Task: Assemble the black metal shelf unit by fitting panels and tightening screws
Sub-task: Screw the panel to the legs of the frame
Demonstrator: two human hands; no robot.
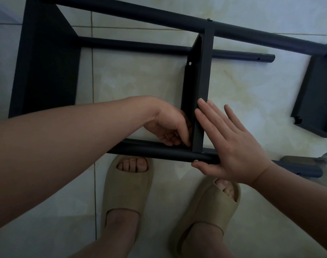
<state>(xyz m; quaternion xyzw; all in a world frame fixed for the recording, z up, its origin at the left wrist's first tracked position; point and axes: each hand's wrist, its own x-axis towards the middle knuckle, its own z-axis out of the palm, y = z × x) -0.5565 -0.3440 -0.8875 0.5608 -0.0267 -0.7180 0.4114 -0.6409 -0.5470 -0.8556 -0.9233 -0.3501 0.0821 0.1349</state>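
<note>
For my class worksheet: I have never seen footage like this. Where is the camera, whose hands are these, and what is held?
No machine here: a camera on the person's head looks down at their own hands. A black shelf frame lies on the tiled floor, a loose panel to its right. The right hand presses flat against the middle panel, thumb against the near tube. The left hand curls its fingers at that joint; what they hold is hidden.

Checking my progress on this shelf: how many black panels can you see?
3: the left panel at far left, the middle panel at centre, the right panel at far right. Others may be hidden.
</note>
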